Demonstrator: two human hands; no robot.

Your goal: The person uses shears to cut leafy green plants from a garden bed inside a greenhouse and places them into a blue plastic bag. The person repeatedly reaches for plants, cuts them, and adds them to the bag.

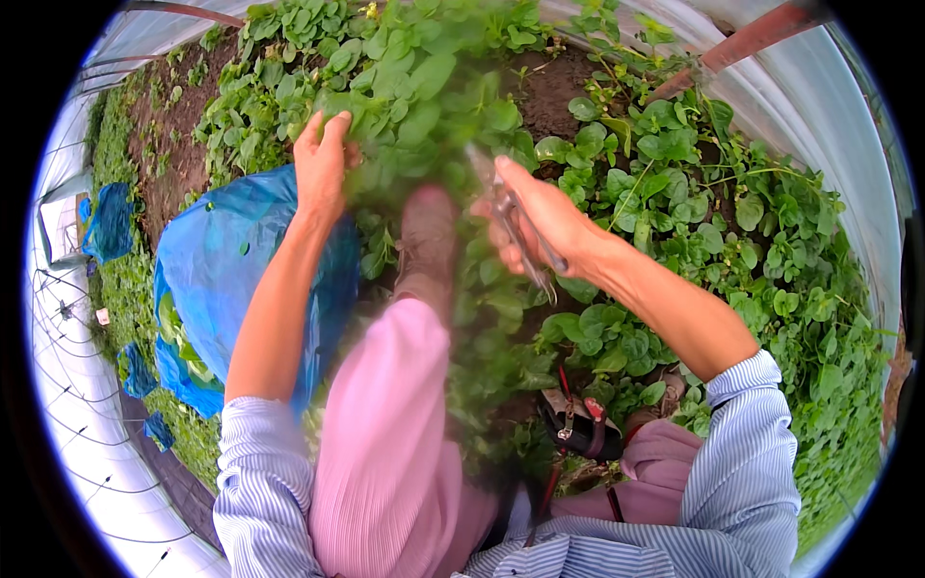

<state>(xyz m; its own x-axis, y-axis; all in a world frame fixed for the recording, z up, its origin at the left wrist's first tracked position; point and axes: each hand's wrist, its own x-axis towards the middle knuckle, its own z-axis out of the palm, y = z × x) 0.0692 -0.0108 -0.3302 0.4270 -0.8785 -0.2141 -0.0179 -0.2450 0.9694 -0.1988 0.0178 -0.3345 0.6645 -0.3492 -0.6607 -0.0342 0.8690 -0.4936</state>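
My left hand (321, 162) is raised at the edge of a patch of broad-leaved green plants (405, 94), its fingertips among the leaves. Whether a stem lies between those fingers is hidden. In my right hand (531, 217) is a pair of metal scissors (514, 224), blades pointing up and away and blurred. Green leaves surround the blades. Just left of my shoe (426, 231), below my left hand, stands a large blue plastic bag (224, 224) with leaves showing at its lower opening.
Clear plastic sheeting (831, 123) and a rusty metal pole (751, 47) border the right side. A small black bag (578, 426) hangs by my right leg. More blue bags (110, 220) lie at far left. Bare soil (553, 94) shows between plants.
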